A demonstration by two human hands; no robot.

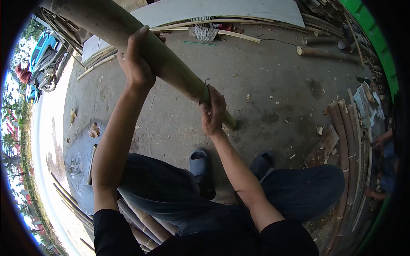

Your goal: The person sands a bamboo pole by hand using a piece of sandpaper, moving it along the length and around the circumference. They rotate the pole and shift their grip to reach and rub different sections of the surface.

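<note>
A thick green-brown bamboo pole (175,70) slants from the upper left down to the floor near the middle of the view. My left hand (138,62) is wrapped round its upper part, with the thumb along the near side. Lower down, just by a node, my right hand (214,110) grips the same pole. The pole's lower end is beyond my right hand, close to the floor in front of my feet. A thin curled sliver sticks up from the pole beside my right hand.
Bamboo poles (329,54) lie at the upper right, and long brown poles (341,141) at the right. A pale board (222,9) is at the top. Another person's arm (383,137) shows at the right edge. Small chips dot the concrete floor (252,77); bamboo lies behind my left leg.
</note>
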